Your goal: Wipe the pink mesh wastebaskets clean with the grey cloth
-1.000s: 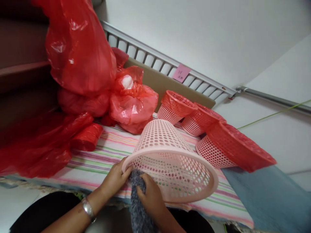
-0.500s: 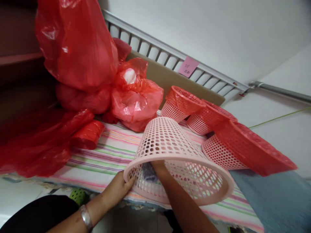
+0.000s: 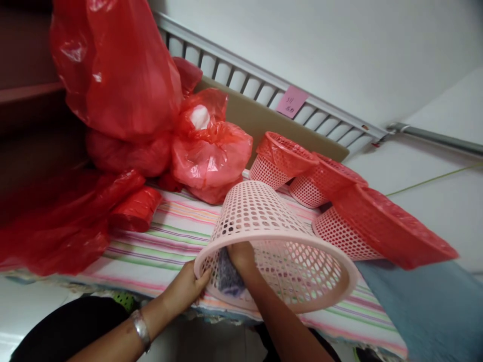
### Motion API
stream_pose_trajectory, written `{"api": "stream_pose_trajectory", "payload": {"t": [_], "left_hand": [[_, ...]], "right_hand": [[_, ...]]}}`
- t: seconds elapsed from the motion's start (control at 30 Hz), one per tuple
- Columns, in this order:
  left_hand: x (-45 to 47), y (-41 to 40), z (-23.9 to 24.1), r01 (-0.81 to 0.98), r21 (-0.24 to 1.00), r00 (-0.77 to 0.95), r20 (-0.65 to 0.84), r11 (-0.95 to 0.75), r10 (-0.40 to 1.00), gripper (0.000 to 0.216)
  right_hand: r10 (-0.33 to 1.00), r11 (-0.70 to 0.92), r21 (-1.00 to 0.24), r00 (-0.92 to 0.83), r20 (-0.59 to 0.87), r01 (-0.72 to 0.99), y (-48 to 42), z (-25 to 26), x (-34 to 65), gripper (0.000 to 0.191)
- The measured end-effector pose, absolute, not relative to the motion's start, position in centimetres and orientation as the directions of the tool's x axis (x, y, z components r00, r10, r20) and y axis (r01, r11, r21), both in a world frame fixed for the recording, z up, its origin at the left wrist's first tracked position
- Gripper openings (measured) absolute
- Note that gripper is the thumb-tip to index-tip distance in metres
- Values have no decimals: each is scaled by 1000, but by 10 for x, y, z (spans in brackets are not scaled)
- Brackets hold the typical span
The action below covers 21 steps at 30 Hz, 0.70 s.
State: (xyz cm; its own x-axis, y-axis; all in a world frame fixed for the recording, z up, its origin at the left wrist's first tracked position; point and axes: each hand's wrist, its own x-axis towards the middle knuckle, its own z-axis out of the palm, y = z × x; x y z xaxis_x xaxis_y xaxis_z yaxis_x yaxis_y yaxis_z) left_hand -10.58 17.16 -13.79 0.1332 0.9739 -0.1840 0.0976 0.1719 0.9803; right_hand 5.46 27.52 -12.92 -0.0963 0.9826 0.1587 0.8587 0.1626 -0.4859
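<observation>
A pale pink perforated plastic wastebasket (image 3: 264, 206) lies on its side on a striped cloth (image 3: 181, 236), its mouth towards me. My left hand (image 3: 190, 284) is closed on the left of its rim, thumb on the inside. Inside the basket, my right hand (image 3: 241, 256) grips a grey-purple cloth (image 3: 229, 271) against the left inner wall. Some of its fingers are hidden behind the cloth and the basket's rim.
Several pink baskets lined with red bags (image 3: 350, 221) stand at the right. Full red plastic bags (image 3: 211, 156) are piled at the left, by a roll of red bags (image 3: 136, 208). Behind is a white radiator (image 3: 237, 80) with a pink note (image 3: 292, 101).
My right hand has come slightly nearer the basket's mouth with the cloth, and more of both shows. My left hand still holds the rim.
</observation>
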Motion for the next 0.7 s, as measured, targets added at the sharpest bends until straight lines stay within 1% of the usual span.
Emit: {"api": "stream_pose_trajectory", "payload": {"t": [0.03, 0.1, 0.17, 0.2, 0.27, 0.3, 0.37, 0.43, 0.47, 0.57, 0.6, 0.63, 0.7], "left_hand": [[-105, 172, -140, 98, 980, 126, -183, 172, 975, 33], [-105, 173, -142, 107, 982, 103, -164, 153, 981, 35], [-107, 175, -141, 133, 988, 74, -89, 79, 993, 35], [-110, 177, -139, 153, 988, 57, -43, 34, 997, 35], [-115, 181, -134, 205, 978, 22, 19, -24, 1000, 36], [-118, 183, -131, 233, 972, 1, 27, -26, 1000, 38], [-122, 185, -125, 275, 961, -29, 37, -28, 999, 38], [-123, 185, -120, 296, 953, -37, 79, -64, 996, 33], [-123, 184, -118, 301, 950, -36, 101, -86, 994, 31], [-121, 182, -117, 298, 948, -35, 132, -116, 991, 28], [-121, 181, -118, 290, 949, -26, 134, -121, 991, 28], [-121, 181, -118, 279, 952, -12, 133, -124, 991, 28], [-122, 180, -119, 265, 956, 24, 122, -124, 992, 26]], "right_hand": [[983, 175, -450, -126, 137, 876, 254, -128, 54, 38], [979, 205, -320, -193, 69, 925, 210, -125, 54, 34], [965, 254, -266, -262, 3, 930, 173, -120, 58, 30], [954, 281, -282, -300, -24, 917, 160, -116, 60, 28], [939, 304, -358, -342, -45, 883, 149, -104, 65, 26], [944, 291, -396, -330, -33, 871, 150, -97, 67, 25], [971, 225, -438, -237, 28, 870, 161, -84, 66, 24], [986, 162, -425, -134, 95, 891, 178, -80, 58, 28], [988, 144, -401, -110, 107, 905, 187, -82, 53, 30], [993, 106, -311, -85, 80, 945, 211, -98, 38, 35], [995, 91, -299, -72, 73, 950, 219, -105, 36, 36], [996, 75, -314, -53, 78, 946, 228, -110, 37, 35], [994, 67, -395, -27, 107, 916, 249, -117, 42, 31]]}}
